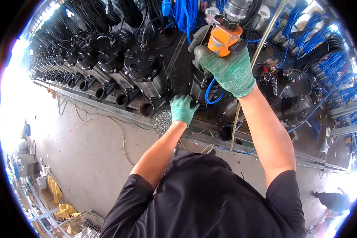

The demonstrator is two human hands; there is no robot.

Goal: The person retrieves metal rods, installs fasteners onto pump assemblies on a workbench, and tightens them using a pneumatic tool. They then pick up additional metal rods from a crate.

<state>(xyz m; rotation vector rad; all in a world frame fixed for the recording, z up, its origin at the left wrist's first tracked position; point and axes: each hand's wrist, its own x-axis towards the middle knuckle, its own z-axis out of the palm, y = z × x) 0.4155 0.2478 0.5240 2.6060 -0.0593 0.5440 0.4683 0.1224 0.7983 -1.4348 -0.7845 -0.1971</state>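
My right hand (228, 69), in a green glove with dark grey fingers, is wrapped round an orange power tool (223, 41). The tool is held high over a black pump (197, 85), which the hand and tool partly cover. Against this pump's lower part, by the bench edge, rests my left hand (181, 109), gloved the same way, its thumb apart from the fingers. Some of its fingertips are hard to make out. Just below it is a round container of small metal screws (162, 122). A blue cable (214, 97) loops beside the pump under my right wrist.
Black and metal pumps (144, 71) stand in a long row to the left. A pale hose (261, 41) runs down past my right forearm. Blue cable coils (337, 67) fill the right side. Another person (333, 201) is at the lower right. A wire basket (85, 224) stands lower left.
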